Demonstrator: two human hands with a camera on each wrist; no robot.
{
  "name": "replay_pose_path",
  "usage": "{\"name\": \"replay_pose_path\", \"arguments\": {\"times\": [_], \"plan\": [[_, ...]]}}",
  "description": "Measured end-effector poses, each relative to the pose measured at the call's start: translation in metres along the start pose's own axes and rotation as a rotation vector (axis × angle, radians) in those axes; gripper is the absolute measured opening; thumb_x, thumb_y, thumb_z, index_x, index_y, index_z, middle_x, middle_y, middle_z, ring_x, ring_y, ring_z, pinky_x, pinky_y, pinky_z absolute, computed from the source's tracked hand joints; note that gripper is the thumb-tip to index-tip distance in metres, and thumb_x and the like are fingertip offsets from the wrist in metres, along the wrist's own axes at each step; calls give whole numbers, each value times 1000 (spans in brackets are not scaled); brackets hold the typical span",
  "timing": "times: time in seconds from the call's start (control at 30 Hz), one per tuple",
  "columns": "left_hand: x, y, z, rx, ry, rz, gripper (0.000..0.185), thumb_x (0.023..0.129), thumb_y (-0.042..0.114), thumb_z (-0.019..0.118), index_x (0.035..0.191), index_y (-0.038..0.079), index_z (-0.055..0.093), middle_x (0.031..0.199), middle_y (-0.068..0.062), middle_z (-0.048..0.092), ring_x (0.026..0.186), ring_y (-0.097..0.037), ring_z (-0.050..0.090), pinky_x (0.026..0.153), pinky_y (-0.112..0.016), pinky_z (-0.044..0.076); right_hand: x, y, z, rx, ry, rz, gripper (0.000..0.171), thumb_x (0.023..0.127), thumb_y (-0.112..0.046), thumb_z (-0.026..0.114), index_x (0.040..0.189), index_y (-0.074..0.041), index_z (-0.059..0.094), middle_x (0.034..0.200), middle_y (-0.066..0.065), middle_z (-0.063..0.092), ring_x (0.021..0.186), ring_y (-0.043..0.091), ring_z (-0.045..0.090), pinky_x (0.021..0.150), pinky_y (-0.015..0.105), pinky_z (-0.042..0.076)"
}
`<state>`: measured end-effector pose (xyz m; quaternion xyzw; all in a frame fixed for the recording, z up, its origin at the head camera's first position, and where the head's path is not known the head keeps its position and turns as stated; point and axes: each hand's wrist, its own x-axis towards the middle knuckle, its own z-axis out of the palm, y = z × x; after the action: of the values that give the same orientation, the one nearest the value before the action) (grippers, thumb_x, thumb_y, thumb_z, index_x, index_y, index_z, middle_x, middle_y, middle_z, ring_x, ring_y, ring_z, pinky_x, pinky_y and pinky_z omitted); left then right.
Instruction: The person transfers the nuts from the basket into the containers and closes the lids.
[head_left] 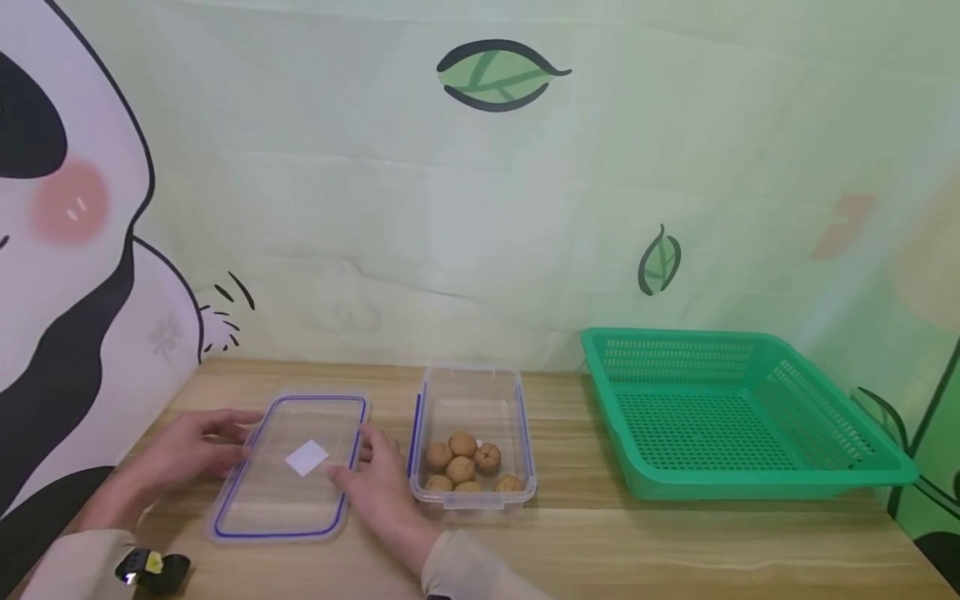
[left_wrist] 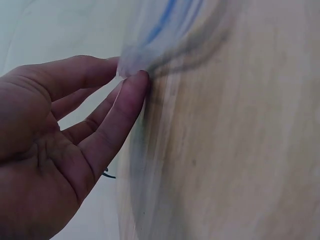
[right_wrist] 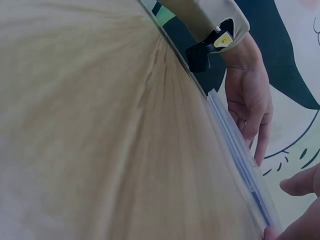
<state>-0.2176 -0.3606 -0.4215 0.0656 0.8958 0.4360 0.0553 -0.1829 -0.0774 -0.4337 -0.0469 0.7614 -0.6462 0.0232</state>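
A clear rectangular lid (head_left: pixel 262 500) with a blue seal and a white label (head_left: pixel 307 457) lies flat, close over the table, between the two hands. At its left side, my left hand (head_left: pixel 197 447) pinches the rim; in the left wrist view, thumb and finger meet at the clear edge (left_wrist: pixel 132 60). My right hand (head_left: pixel 386 483) is at the right side, fingers along the rim and thumb reaching over the top. From the right wrist, that thumb (right_wrist: pixel 300 181) stands apart from the lid, while a fingertip (right_wrist: pixel 270 233) is right at its edge.
Right of the lid stands a clear plastic box (head_left: pixel 472 387) holding several walnuts (head_left: pixel 461 469), a blue-edged flap hanging at its left side. A green slotted basket (head_left: pixel 750 485) sits at the table's right. Behind the wooden table (head_left: pixel 570 542) hangs a printed cloth (head_left: pixel 375 208).
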Motion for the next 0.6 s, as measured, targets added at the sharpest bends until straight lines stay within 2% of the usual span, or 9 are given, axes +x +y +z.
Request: {"name": "replay_pose_path", "arguments": {"times": [0.23, 0.37, 0.6], "plan": [[-4, -2, -7, 5, -4, 19, 53, 97, 5, 75, 144, -10, 57, 124, -28, 66, 104, -32, 69, 73, -33, 66, -2, -1, 2, -20, 38, -1, 63, 83, 6, 82, 143, -1, 62, 116, 4, 63, 102, 20, 66, 90, 33, 62], [-7, 2, -14, 11, -20, 3, 56, 99, 10, 75, 147, -9, 55, 131, -31, 63, 111, -37, 68, 76, -33, 65, -3, -3, 3, 24, 42, -5, 62, 81, 8, 81, 140, -3, 64, 111, 0, 63, 98, 16, 66, 86, 28, 61], [-14, 10, -25, 22, -19, -22, 55, 101, 13, 73, 149, -6, 54, 132, -28, 64, 109, -31, 69, 75, -32, 64, -5, -6, 2, 93, 14, -18, 62, 81, 6, 82, 140, -5, 66, 108, -3, 63, 95, 11, 65, 79, 20, 60]]}}
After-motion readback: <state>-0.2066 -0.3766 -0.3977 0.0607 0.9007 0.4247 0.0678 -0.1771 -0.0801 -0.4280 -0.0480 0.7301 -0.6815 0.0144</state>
